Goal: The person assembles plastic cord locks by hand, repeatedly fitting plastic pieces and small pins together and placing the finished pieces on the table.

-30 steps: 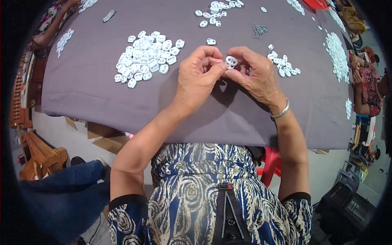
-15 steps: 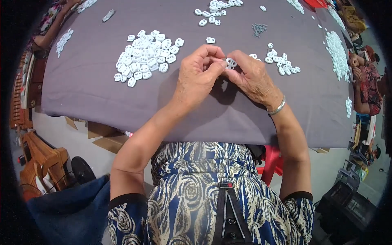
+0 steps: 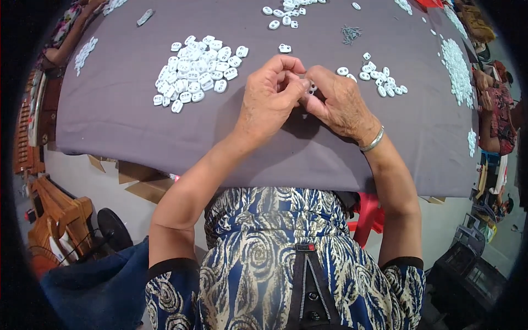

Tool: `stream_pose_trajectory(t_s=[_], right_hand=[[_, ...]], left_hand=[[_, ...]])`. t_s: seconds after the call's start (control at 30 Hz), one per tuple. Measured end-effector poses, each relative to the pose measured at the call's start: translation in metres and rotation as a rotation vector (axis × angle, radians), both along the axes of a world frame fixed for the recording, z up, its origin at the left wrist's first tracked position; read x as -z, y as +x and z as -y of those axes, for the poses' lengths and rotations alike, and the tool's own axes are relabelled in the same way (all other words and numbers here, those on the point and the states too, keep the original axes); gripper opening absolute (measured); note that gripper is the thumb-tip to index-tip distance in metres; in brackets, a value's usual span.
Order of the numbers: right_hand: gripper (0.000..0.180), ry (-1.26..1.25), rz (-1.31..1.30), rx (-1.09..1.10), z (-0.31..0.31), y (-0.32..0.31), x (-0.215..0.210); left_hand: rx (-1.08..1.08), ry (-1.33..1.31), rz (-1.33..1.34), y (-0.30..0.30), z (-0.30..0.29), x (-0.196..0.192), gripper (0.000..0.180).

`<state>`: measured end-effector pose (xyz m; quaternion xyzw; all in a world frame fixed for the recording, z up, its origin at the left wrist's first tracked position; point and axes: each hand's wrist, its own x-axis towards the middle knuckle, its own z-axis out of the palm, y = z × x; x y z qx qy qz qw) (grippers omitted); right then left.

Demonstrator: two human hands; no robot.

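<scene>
Where white pieces (image 3: 195,70) dot cloth (image 3: 126,129), pale floor (image 3: 71,173)

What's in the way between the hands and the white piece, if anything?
Nothing visible: the piece sits at the fingertips of the left hand and right hand, which partly hide it.

Counted one left hand (image 3: 268,98), one right hand (image 3: 344,104), plus one silver bracelet (image 3: 373,139). Just left of the left hand, noted one white heap (image 3: 195,71), too crowded to tally; right of that hand, one half-hidden white piece (image 3: 313,88), one grey tangle (image 3: 351,35), over ten loose white pieces (image 3: 382,91).
</scene>
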<state>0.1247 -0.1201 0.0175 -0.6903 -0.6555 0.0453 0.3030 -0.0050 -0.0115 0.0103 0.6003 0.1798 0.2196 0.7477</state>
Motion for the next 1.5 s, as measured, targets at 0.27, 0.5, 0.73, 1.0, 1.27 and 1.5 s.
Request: stream_pose_trajectory(t_s=[0.27,0.5,0.73,1.0,1.27,1.5], right_hand=[[0.029,0.019,0.074,0.002,0.000,0.001,0.005],[0.027,-0.034,0.133,0.023,-0.002,-0.003,0.002],[0.026,-0.050,0.110,0.015,-0.002,-0.002,0.008],[0.017,0.140,-0.246,-0.074,0.002,-0.028,-0.009],[0.016,0.150,-0.219,-0.137,0.001,-0.045,0.003],[0.012,0.141,-0.130,-0.080,-0.011,-0.041,0.025]], left_hand=[[0.006,0.011,-0.059,-0.001,0.002,0.001,0.019],[-0.028,0.038,-0.032,0.001,0.001,0.005,0.019],[-0.037,-0.021,-0.049,0.000,0.004,0.001,0.018],[-0.056,0.048,0.312,-0.003,0.020,-0.008,0.035],[-0.158,-0.203,0.245,-0.007,0.042,-0.008,0.020],[-0.227,-0.325,0.153,0.001,0.035,0.001,0.025]])
